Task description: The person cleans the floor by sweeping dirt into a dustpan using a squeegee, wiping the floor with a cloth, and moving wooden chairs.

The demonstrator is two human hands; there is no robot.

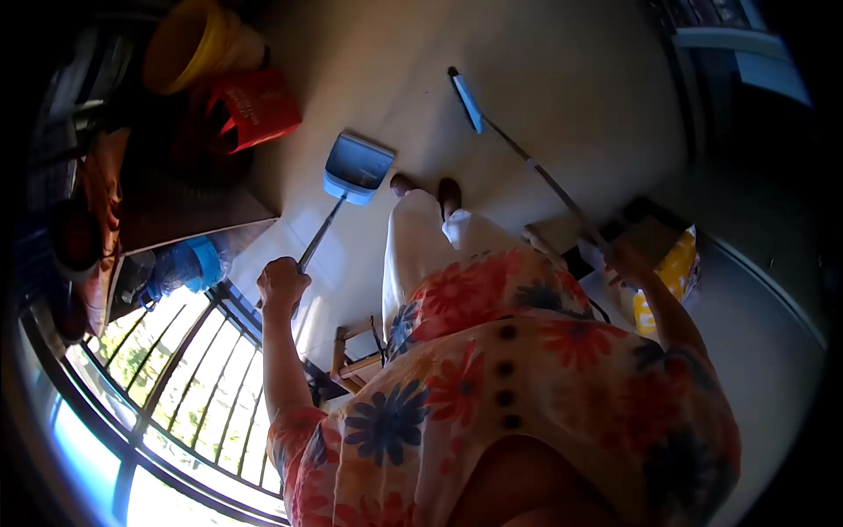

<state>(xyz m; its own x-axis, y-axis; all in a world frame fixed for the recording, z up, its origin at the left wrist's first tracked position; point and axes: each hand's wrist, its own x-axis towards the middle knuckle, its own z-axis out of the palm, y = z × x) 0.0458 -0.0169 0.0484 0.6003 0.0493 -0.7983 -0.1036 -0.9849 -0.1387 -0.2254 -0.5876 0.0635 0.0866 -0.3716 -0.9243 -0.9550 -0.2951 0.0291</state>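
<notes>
My left hand (284, 283) is closed round the long handle of a light-blue dustpan (358, 167). The dustpan lies on the floor ahead of my feet, to the left, with a little dark debris showing in it. On the right, my right hand (625, 263) grips the upper end of a long broom handle. The broom's narrow white-and-blue head (468, 101) with dark bristles touches the floor farther ahead, apart from the dustpan. Both handles slant outward from their heads towards my hands.
A yellow bucket (186, 48) and a red bag (255, 110) stand at the upper left. Below them is a table edge (198, 220) with a blue-labelled bottle (198, 263) beneath. A yellow packet (676, 272) is near my right arm. Window bars (198, 386) line the lower left.
</notes>
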